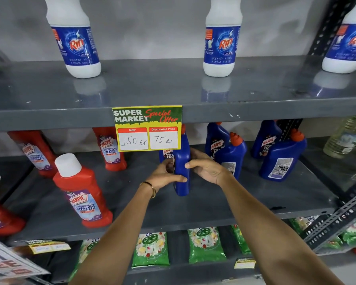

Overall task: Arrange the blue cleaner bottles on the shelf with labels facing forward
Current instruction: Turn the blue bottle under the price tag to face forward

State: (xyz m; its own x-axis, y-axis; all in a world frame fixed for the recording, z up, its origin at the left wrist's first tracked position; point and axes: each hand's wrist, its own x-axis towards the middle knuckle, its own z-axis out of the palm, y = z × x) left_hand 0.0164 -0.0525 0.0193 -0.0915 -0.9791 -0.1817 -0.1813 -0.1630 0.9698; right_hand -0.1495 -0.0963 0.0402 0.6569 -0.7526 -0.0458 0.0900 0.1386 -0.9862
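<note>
I am facing a grey metal shelving unit [255,108] with three tiers in view. On the top tier, far back, stand three white Rin bottles [221,44] with blue labels facing me, well apart from one another. The middle tier holds red Harpic bathroom cleaner bottles [84,194] on the left, one near the front edge with a white cap, others farther back. To the right stand blue cleaner bottles [280,157] with orange-red caps; two near ones show their back labels, two behind them show front labels. Below, the bottom tier carries green pouches [150,247] printed with flowers. A yellow and green price card [147,128] hangs from the upper shelf edge, reading 150 and 75. At centre, both hands clasp one blue bottle [182,161], turned edge-on to me and upright on the middle tier. My left hand [164,173], with a thin bangle [151,187] at the wrist, presses its left side; my right hand [206,165] wraps its right side, thumb across the front.
</note>
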